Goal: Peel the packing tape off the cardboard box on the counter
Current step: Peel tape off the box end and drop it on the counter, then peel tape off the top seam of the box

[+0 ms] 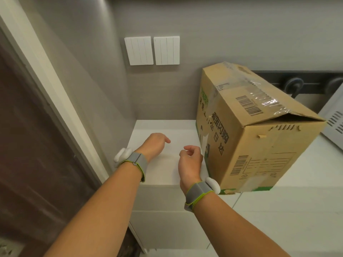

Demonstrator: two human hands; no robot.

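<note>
**Taped box waited on the counter**

The cardboard box stood at the right on the white counter, clear tape wrinkled across its top, barcodes and Chinese print showing. Left hand and right hand hovered near it, fingers loosely curled, seemingly empty.

The far side of the cardboard box faced away, and its bottom right corner hid part of the surface. At the right edge a grey vented appliance was cut off. Both hands' fingertips curled out of sight, and the box's small print was unreadable.
</note>
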